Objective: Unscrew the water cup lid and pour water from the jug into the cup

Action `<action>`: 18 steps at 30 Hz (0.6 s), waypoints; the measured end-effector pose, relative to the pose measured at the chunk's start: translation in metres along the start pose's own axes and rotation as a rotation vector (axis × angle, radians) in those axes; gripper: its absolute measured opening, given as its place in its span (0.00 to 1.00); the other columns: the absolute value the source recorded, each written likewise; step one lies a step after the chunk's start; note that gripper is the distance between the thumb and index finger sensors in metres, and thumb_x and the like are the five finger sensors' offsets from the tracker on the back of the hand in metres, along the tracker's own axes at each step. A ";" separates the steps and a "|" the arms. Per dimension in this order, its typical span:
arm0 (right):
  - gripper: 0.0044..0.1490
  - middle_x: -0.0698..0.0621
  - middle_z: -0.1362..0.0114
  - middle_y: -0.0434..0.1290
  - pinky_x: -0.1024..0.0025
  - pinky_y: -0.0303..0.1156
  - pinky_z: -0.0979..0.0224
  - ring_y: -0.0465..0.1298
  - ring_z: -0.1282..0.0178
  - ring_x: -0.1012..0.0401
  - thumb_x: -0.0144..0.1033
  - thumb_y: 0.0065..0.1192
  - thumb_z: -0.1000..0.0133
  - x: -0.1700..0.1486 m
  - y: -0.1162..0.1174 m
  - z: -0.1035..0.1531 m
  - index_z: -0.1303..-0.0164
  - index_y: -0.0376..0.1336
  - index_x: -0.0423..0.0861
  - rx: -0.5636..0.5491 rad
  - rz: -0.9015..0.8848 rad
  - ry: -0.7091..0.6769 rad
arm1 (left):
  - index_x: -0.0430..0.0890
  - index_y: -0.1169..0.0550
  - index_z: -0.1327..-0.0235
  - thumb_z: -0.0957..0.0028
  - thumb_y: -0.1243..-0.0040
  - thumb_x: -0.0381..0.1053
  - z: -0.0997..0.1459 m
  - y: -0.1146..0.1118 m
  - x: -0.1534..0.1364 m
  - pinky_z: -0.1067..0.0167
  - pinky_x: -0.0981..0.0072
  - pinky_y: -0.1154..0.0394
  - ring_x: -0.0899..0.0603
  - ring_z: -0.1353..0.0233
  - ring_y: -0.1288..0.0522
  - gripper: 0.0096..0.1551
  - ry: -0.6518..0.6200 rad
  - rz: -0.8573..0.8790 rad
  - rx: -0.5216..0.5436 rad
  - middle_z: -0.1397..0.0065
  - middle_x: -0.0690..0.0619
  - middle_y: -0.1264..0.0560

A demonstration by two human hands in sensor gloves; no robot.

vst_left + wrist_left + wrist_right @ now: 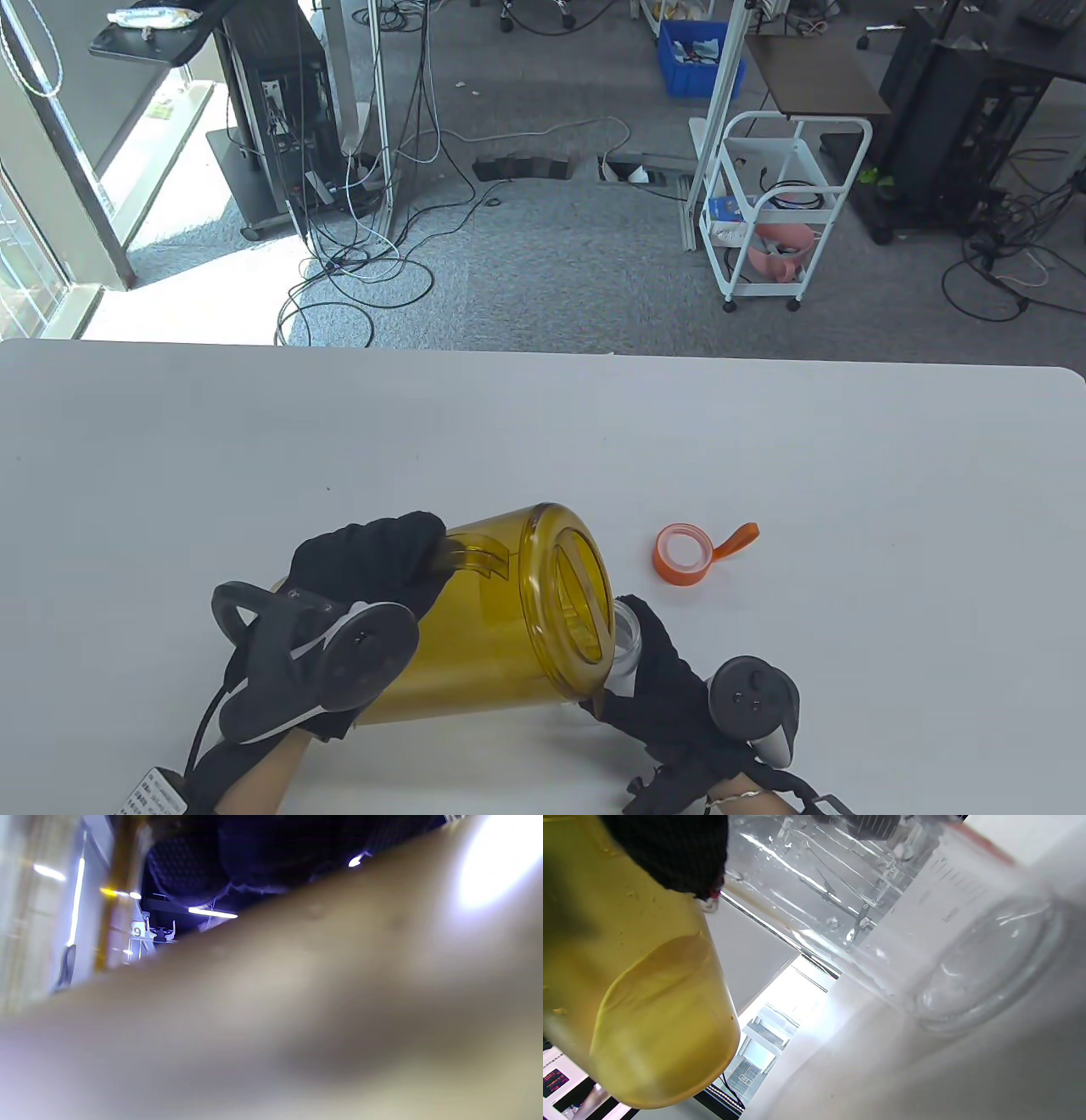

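Jug [501, 628] of amber plastic is tipped far over toward the right above the white table [543, 424], its handle gripped by the curled fingers of the left hand [365, 569]. Its lower rim hangs over the mouth of the clear cup [629, 645], which stands on the table with the right hand [670, 688] wrapped round its side. Just right of them, apart from both, the orange lid [683, 553] lies flat with its strap pointing away to the right.

Grey carpet [551, 255] with loose cables [356, 272], white trolley [785, 212], perhaps a sunlit window [34, 255].
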State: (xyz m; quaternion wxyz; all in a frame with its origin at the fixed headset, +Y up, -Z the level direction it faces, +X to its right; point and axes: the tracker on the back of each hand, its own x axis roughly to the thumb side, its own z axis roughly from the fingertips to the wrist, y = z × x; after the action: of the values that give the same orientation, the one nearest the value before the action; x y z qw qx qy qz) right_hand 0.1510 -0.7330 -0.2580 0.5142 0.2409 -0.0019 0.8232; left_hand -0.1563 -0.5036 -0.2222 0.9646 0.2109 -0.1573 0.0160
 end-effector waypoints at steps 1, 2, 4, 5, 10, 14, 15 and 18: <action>0.66 0.37 0.15 0.46 0.31 0.48 0.23 0.56 0.16 0.39 0.50 0.72 0.50 0.000 0.000 0.000 0.19 0.33 0.42 0.000 0.000 0.000 | 0.62 0.35 0.36 0.31 0.61 0.68 -0.001 0.001 0.001 0.38 0.66 0.20 0.63 0.59 0.20 0.18 -0.004 -0.009 -0.001 0.54 0.71 0.25; 0.66 0.37 0.15 0.46 0.31 0.48 0.23 0.56 0.16 0.39 0.50 0.72 0.50 0.000 0.000 0.000 0.19 0.33 0.42 0.000 0.001 0.000 | 0.62 0.35 0.36 0.31 0.61 0.68 -0.003 0.002 0.002 0.38 0.66 0.20 0.63 0.59 0.20 0.18 -0.008 -0.019 -0.002 0.54 0.71 0.25; 0.66 0.37 0.15 0.46 0.31 0.48 0.23 0.56 0.16 0.39 0.50 0.72 0.50 0.000 0.000 0.000 0.19 0.33 0.42 0.000 0.000 0.000 | 0.62 0.36 0.36 0.31 0.61 0.68 -0.006 0.005 0.004 0.38 0.66 0.20 0.63 0.60 0.20 0.18 -0.017 -0.040 -0.005 0.54 0.71 0.25; 0.66 0.37 0.15 0.46 0.31 0.48 0.23 0.56 0.16 0.39 0.50 0.72 0.50 0.000 0.000 0.000 0.19 0.33 0.42 0.000 0.001 0.000 | 0.63 0.35 0.36 0.31 0.61 0.68 -0.007 0.006 0.005 0.38 0.66 0.20 0.63 0.60 0.20 0.18 -0.025 -0.051 -0.008 0.54 0.71 0.25; 0.66 0.37 0.15 0.46 0.31 0.47 0.23 0.56 0.16 0.39 0.50 0.72 0.50 0.000 0.000 0.000 0.19 0.34 0.42 0.000 0.000 0.000 | 0.63 0.35 0.36 0.31 0.61 0.68 -0.013 0.013 0.009 0.38 0.66 0.20 0.63 0.60 0.20 0.18 -0.047 -0.091 -0.018 0.54 0.71 0.24; 0.66 0.37 0.15 0.46 0.31 0.47 0.23 0.56 0.16 0.39 0.50 0.72 0.50 0.000 0.000 0.000 0.19 0.34 0.42 -0.001 0.001 0.001 | 0.63 0.35 0.36 0.32 0.61 0.68 -0.018 0.017 0.014 0.38 0.66 0.20 0.63 0.60 0.20 0.18 -0.066 -0.115 -0.028 0.54 0.71 0.24; 0.66 0.37 0.15 0.46 0.31 0.47 0.23 0.56 0.16 0.39 0.50 0.72 0.50 0.000 0.000 0.001 0.19 0.34 0.42 -0.001 0.001 0.001 | 0.63 0.35 0.36 0.32 0.61 0.68 -0.019 0.018 0.015 0.38 0.66 0.20 0.63 0.60 0.20 0.18 -0.071 -0.121 -0.032 0.54 0.71 0.24; 0.66 0.37 0.15 0.46 0.31 0.48 0.23 0.56 0.16 0.39 0.50 0.72 0.50 0.000 0.000 0.001 0.19 0.34 0.42 -0.002 0.001 0.001 | 0.62 0.35 0.36 0.32 0.61 0.68 -0.022 0.021 0.018 0.38 0.66 0.20 0.63 0.60 0.20 0.18 -0.082 -0.136 -0.043 0.54 0.70 0.24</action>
State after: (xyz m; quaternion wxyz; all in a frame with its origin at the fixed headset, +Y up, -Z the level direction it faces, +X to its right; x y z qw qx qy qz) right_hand 0.1509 -0.7332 -0.2573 0.5139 0.2400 -0.0026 0.8236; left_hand -0.1345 -0.4764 -0.2275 0.9605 0.2010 -0.1821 -0.0616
